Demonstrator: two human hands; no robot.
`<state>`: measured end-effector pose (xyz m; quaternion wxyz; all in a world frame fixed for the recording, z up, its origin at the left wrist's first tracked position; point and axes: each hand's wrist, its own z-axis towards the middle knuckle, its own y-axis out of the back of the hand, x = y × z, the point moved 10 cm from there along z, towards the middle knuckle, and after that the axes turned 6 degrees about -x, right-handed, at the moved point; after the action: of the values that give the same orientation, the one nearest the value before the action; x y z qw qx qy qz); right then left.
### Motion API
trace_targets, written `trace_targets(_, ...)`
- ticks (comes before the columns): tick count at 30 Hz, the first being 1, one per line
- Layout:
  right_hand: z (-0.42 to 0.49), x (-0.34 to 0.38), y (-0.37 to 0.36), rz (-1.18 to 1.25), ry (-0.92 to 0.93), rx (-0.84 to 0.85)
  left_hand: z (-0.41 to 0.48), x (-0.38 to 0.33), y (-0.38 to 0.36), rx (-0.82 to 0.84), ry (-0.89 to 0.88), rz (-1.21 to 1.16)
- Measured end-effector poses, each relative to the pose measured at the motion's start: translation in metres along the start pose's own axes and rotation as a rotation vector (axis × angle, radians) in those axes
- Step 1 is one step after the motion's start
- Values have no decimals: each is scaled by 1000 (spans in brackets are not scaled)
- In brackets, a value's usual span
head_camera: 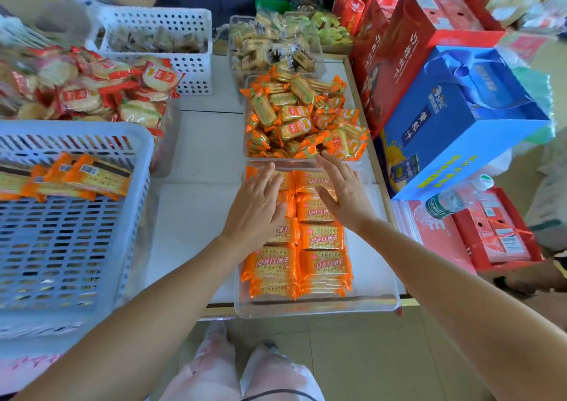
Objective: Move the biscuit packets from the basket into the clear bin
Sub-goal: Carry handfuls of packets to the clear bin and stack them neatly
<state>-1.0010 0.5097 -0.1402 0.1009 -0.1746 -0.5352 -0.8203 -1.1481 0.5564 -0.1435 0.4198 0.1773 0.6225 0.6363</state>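
We see a white table (196, 155) in a shop, and it is full of snacks. At the front edge stands the clear bin (319, 308). In it lie orange biscuit packets (323, 265) in two neat rows, stacked side by side from the near wall to the far wall.

The left hand (256, 207) lies flat over the left row. Its fingers are straight and a little spread, and it holds nothing. The right hand (343, 195) is over the right row, near the far end. It is flat too, with straight fingers and the thumb out to the side, and it grips nothing. We cannot tell if it touches the packets under it.

To the left stands the big pale blue basket (132, 216). A few loose packets (89, 176) of the same orange kind lie at its far side.

Just behind the clear bin is a heap of small orange snacks (303, 115). Farther back stands a white basket (190, 75). Beside it is a pile of round crackers (92, 91) in red wrappers. On the right we see a blue box (460, 118), a red box (408, 38) and a water bottle (451, 201) lying on its side.
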Motion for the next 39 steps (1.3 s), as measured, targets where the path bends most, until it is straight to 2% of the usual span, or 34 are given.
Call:
trace_targets(4, 29, 60, 27, 191, 47, -98, -8, 11, 66, -211, 8, -48)
trace_targets(8, 53, 138, 36, 385, 105, -139, -39, 45, 127, -406, 33, 32)
trace_targets(14, 79, 259, 4, 480, 284, -63, -105, 130, 184, -464, 165, 134)
trace_targets(19, 99, 351, -58, 509, 359, 107, -173, 236, 208, -390, 309, 191)
trace_targets(23, 118, 413, -120, 410, 396, 224, -225, 327, 226, -328, 466, 213)
trace_targets(29, 152, 469, -204, 282, 267, 411, -266, 436, 243, -234, 534, 192)
trace_targets(34, 171, 479, -269, 117, 181, 543, -277, 489, 235, -140, 513, 211)
trace_targets(39, 183, 482, -304, -39, 177, 543, -280, 503, 228, -32, 511, 237)
